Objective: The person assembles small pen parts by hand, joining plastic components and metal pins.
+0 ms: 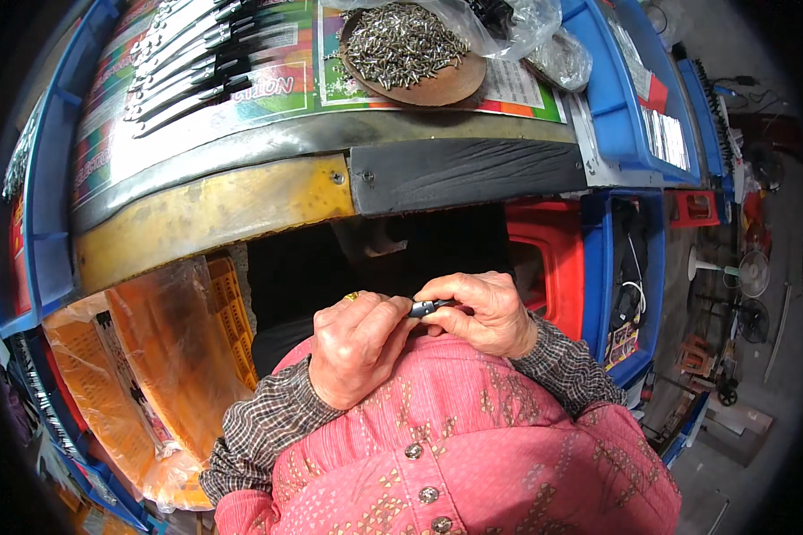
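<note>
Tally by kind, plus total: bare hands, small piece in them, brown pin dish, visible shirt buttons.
Bare hands (left hand, right hand): 2
Small dark piece: 1
Brown dish of metal pins: 1
Shirt buttons: 3
Total: 7

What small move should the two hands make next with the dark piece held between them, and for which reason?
Perhaps the right hand should slide back slightly while the left hand steadies the small dark piece: both hands pinch it and cover parts of it, so only a short stretch shows, and uncovering more would likely make it easier to check.
</note>
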Demonstrator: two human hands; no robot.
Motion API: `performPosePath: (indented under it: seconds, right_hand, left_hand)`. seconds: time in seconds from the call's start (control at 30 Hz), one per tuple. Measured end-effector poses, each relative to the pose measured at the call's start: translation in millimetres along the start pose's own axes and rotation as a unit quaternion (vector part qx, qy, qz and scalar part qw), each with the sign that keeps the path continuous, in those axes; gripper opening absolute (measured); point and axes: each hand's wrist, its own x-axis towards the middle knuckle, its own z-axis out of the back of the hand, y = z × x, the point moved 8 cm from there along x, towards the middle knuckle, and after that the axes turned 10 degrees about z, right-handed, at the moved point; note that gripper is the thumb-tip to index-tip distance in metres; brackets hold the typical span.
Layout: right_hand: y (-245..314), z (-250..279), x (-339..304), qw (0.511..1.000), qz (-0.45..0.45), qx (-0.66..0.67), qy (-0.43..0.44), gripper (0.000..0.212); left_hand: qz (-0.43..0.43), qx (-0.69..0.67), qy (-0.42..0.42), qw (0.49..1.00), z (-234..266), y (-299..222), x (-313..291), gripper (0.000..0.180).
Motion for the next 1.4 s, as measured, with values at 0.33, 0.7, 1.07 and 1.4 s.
performPosePath:
  seconds: [0.33,0.7,1.07,1.4]
  right_hand:
    - [-3,-3,0,1.000,-0.010,0.021,0.015,0.013]
    - [3,0,-4,0.999,0.025,-0.034,-0.016,0.016]
    - [-4,3,0,1.000,-0.002,0.025,-0.017,0.016]
    - [39,20,41,0.976,0.142,-0.163,0.014,0.026]
  left_hand:
    - [-0.002,-0.009,0.016,1.000,-4,5,0,0.022]
    - [0.011,0.002,-0.006,1.000,-1,2,-1,0.021]
    - [-0.003,-0.017,0.007,1.000,1,5,7,0.022]
    - [-0.064,0.042,-0.039,0.996,23,-15,26,0.028]
